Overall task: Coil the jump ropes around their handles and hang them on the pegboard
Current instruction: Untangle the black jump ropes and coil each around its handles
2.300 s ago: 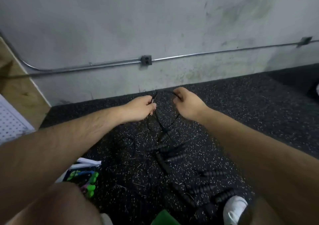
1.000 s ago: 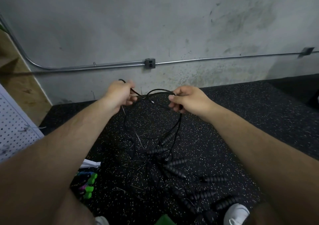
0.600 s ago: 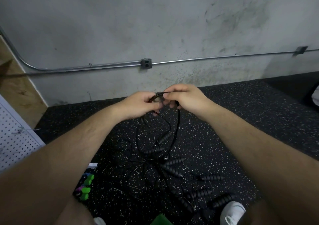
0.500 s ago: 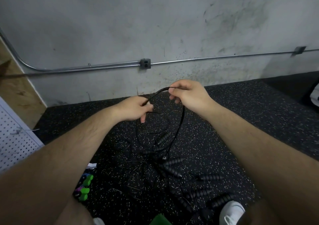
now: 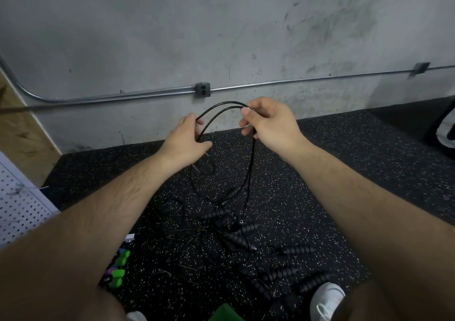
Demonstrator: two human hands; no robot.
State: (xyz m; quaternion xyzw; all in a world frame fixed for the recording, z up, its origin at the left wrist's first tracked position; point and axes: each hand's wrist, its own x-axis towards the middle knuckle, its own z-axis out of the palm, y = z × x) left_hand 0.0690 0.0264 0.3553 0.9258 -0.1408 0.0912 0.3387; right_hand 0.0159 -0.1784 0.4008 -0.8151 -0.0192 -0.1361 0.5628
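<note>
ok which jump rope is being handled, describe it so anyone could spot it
Find the grey outlet box on the wall. Just below it, a thin black rope arches double between the left hand and right hand. The other ropes lie tangled on the floor.

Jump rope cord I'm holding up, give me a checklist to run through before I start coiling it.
1. Right hand pinches the cord: ok.
2. Left hand holds the same two strands: ok.
3. Cord clear of the pile of handles on the floor: not ok, it runs down into it.
4. Which handles belong to this cord: cannot tell, several lie together.
5. Pegboard in view, at the left: ok.
</note>
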